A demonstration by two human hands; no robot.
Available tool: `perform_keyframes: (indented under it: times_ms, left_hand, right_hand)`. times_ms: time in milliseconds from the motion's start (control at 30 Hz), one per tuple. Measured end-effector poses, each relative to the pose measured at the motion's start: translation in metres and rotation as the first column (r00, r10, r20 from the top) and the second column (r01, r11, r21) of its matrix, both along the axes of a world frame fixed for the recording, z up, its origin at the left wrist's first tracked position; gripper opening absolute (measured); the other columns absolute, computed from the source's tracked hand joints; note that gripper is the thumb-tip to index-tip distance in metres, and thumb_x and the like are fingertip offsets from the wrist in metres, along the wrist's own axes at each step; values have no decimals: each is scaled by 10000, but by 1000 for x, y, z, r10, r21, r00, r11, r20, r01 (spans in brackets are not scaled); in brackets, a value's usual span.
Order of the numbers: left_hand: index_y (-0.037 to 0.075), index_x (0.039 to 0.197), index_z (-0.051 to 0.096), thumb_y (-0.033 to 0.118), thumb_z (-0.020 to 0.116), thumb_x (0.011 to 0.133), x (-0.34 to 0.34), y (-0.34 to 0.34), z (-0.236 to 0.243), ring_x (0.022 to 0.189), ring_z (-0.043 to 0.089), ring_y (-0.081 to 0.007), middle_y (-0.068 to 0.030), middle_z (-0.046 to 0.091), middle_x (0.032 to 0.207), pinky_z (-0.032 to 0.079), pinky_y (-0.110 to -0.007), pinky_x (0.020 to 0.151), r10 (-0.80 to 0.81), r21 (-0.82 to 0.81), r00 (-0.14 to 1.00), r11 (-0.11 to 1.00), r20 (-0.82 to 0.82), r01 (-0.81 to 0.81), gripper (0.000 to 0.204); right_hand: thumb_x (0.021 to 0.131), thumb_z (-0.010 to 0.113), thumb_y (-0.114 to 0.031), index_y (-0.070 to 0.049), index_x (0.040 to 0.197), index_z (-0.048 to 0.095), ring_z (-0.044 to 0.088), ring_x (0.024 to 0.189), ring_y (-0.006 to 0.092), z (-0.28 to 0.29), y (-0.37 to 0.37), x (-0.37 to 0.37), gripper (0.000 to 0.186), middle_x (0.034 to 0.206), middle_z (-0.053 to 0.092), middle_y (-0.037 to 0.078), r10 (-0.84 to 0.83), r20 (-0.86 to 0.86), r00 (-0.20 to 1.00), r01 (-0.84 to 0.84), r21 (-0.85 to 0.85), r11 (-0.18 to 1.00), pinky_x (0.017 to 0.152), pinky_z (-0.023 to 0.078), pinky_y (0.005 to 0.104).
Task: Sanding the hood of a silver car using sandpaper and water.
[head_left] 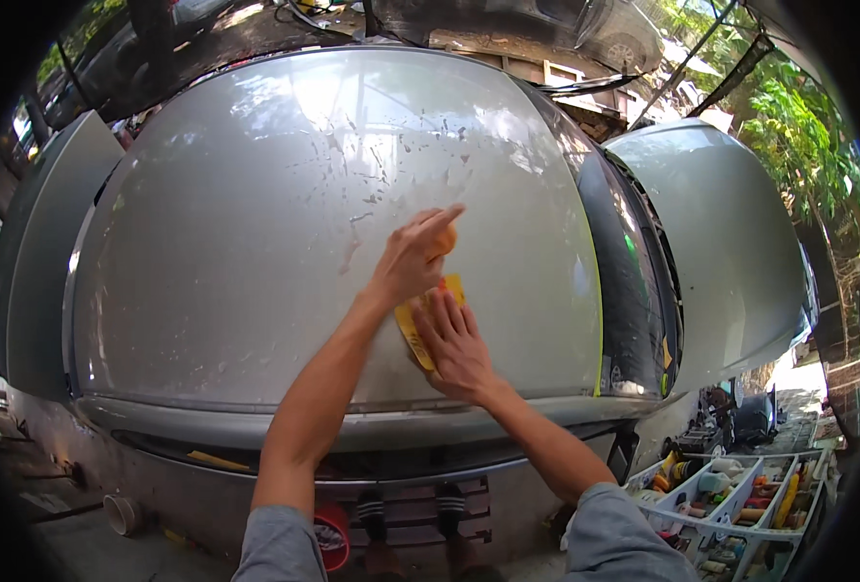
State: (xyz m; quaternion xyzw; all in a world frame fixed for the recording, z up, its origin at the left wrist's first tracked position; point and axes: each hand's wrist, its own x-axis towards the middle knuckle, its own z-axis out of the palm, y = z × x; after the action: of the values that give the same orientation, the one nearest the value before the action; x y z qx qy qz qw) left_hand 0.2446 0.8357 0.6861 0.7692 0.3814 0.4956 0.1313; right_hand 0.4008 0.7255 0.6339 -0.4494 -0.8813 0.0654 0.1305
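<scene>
Both hands are over the silver-grey car roof (pixel 236 252). My left hand (pixel 413 254) is curled round a rounded orange object (pixel 443 240), perhaps a sponge, with one finger pointing away to the right; most of the object is hidden. Just nearer to me, my right hand (pixel 457 351) lies flat with its fingers stretched out, its left side over a long yellow piece (pixel 416 337) with red marks. That piece rests against the roof, partly under the fingers. Wet patches and drops (pixel 377 165) spread over the roof beyond my hands.
Yellow-green tape (pixel 598 320) edges the roof beside the dark windshield (pixel 629 262). The hood (pixel 731 242) lies to the right. Below stand a red bucket (pixel 331 538), a slatted platform (pixel 415 558) under my feet, a pale bucket (pixel 122 514) and a divided tray (pixel 731 524) of tools.
</scene>
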Motion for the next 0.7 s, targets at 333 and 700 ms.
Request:
perform_keyframes:
  times_ms: [333,700]
  left_hand:
    - [82,1253,522,56,672,785,-138,147,-74,1036,627,-348,-177,596,1220,522,-371,848,344,131,929,936,-136,-327,492]
    - [141,1561,132,871,436,732,-219,99,-31,1489,148,-291,-115,197,1604,63,-471,1212,520,-238,524,519,-675,-821,1145]
  right_hand:
    - [975,439,-378,-167,1515,308,184,1468,357,-9,221,-62,594,1579,232,179,20,29,999,-21,39,999,1184,135,477]
    - [1010,291,-455,-151,1538,242,103,1489,344,18,352,-28,612,1607,158,156,-116,101,988,129,-134,982,1210,68,453]
